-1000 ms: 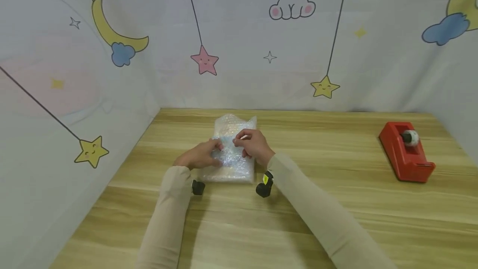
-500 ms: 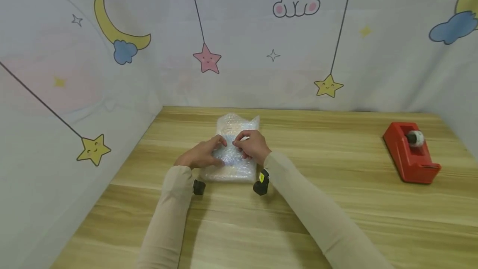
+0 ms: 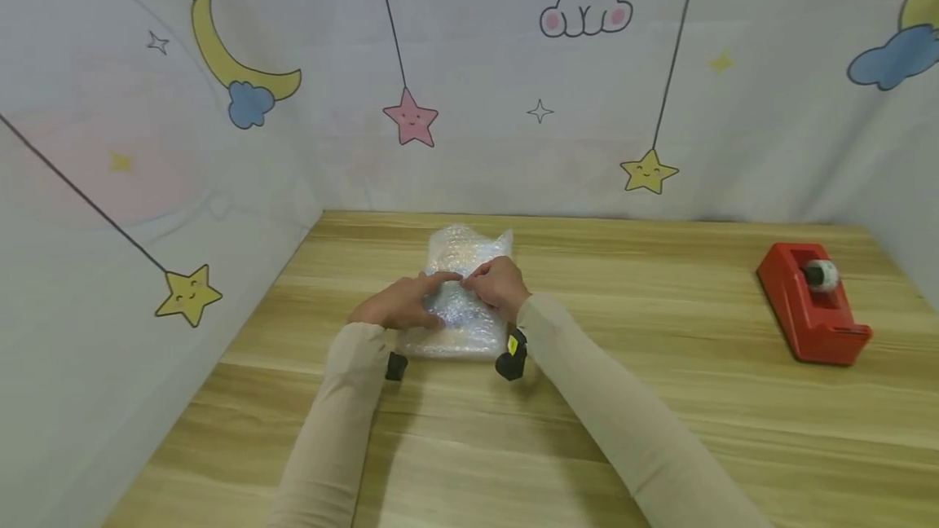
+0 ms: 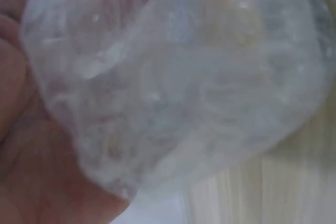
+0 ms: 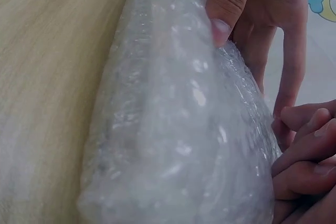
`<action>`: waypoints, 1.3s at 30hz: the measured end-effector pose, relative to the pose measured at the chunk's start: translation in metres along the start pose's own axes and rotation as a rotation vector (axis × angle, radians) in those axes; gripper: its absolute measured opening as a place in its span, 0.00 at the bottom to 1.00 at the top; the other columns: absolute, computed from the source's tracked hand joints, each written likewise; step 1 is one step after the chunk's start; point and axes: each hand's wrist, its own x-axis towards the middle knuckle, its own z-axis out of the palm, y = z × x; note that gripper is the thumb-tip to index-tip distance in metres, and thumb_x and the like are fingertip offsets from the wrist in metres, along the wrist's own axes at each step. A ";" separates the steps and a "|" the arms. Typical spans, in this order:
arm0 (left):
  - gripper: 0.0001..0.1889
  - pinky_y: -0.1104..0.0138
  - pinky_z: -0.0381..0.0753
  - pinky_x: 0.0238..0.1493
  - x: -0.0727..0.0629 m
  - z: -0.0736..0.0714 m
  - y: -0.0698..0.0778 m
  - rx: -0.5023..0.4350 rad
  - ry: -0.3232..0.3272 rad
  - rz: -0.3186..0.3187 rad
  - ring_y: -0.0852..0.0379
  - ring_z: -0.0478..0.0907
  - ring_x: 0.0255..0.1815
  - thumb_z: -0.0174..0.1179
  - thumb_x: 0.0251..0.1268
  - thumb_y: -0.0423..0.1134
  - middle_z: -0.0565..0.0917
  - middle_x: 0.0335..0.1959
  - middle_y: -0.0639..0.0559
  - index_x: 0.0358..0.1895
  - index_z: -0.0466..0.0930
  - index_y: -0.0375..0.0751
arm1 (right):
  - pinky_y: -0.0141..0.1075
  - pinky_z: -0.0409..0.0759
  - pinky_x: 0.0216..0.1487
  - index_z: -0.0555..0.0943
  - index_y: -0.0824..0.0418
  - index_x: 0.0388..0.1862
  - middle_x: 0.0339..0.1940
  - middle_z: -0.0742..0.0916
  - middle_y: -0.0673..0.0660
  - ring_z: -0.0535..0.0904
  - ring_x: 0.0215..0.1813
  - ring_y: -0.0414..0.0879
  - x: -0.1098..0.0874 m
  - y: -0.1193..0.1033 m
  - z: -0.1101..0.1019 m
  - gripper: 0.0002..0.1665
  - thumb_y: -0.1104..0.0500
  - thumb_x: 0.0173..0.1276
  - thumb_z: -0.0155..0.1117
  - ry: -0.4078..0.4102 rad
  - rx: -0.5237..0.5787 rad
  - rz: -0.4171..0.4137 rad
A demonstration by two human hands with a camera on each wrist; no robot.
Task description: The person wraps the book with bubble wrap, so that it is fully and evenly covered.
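Observation:
A flat package in clear bubble wrap (image 3: 458, 341) lies on the table, with glints along its film. My left hand (image 3: 399, 302) rests on its left side; in the right wrist view the left thumb (image 5: 226, 11) presses the wrap and the other fingers reach forward, fairly straight. My right hand (image 3: 500, 285) is over the package's right half, its curled fingers (image 5: 310, 150) bunched against the left fingertips. Whether they pinch a bit of film or tape is hidden. In the left wrist view a blurred wrap edge (image 4: 184, 114) covers part of the left palm.
A red tape dispenser (image 3: 814, 308) with a small roll stands at the right of the wooden table (image 3: 645, 283). Behind and to the left hangs a pale printed curtain (image 3: 477, 169). Black wrist cameras (image 3: 511, 357) sit low beside the package.
My left forefinger has stretched out to the right, meeting the right fingertips. The right hand has shifted only slightly on the package. The view has moved slightly.

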 end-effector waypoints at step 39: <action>0.39 0.39 0.67 0.71 0.007 -0.002 0.010 0.046 -0.050 -0.058 0.30 0.59 0.77 0.66 0.65 0.39 0.62 0.77 0.30 0.78 0.59 0.52 | 0.47 0.75 0.66 0.83 0.65 0.58 0.59 0.86 0.61 0.79 0.63 0.57 -0.034 0.009 -0.017 0.21 0.56 0.73 0.56 -0.004 -0.670 -0.633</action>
